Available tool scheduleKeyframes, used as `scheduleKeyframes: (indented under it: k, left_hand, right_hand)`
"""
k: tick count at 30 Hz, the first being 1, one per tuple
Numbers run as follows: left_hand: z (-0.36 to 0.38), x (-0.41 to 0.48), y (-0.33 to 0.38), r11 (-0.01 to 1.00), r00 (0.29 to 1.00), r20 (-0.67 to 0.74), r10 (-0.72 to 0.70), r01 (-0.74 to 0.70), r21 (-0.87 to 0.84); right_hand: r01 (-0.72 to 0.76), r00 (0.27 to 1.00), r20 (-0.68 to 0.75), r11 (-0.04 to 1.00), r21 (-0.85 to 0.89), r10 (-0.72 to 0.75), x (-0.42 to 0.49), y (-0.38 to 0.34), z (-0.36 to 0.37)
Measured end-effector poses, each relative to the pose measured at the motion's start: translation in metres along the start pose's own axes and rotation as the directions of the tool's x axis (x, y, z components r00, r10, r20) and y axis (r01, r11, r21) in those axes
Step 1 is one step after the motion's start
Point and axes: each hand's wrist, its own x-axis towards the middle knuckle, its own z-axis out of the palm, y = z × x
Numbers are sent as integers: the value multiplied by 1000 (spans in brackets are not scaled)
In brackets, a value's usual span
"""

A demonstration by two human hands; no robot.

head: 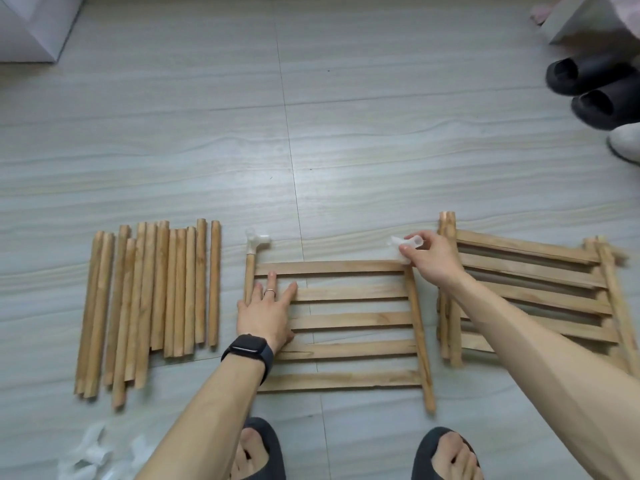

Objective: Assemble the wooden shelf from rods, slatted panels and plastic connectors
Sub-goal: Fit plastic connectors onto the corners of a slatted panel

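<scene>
A slatted wooden panel (pixel 349 320) lies flat on the floor in front of me. My left hand (pixel 265 311) presses on its left side with straight fingers. A white plastic connector (pixel 257 240) sits on the top end of the panel's left rod. My right hand (pixel 431 258) pinches a second white connector (pixel 403 245) at the top end of the panel's right rod (pixel 420 337). A row of loose wooden rods (pixel 152 296) lies to the left. More slatted panels (pixel 533 285) are stacked at the right.
Several loose white connectors (pixel 93 457) lie at the lower left by my feet. Black slippers (pixel 595 84) and a white shoe (pixel 627 143) stand at the far right. A white box (pixel 31 26) fills the top left corner, and pale furniture (pixel 581 19) the top right.
</scene>
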Motion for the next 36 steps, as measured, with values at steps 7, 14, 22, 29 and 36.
scheduleKeyframes:
  k: [7, 14, 22, 29, 36]
  left_hand:
    - [-4, 9, -4, 1000, 1000, 24, 14, -14, 6]
    - [-4, 10, -2, 1000, 1000, 4, 8, -8, 17]
    - [-7, 8, 0, 998, 1000, -13, 13, -12, 66]
    - [-5, 8, -1, 997, 999, -29, 18, -16, 77]
    - [-4, 9, -1, 996, 999, -38, 28, -25, 85]
  right_hand:
    - [66, 990, -111, 977, -204, -90, 28, -11, 6]
    - [4, 996, -80, 930, -367, -35, 43, -8, 12]
    - [35, 999, 19, 916, -400, -30, 45, -3, 10]
    - [18, 999, 40, 853, -522, 4, 47, -7, 8]
    - [-22, 999, 23, 845, -534, 41, 47, -5, 7]
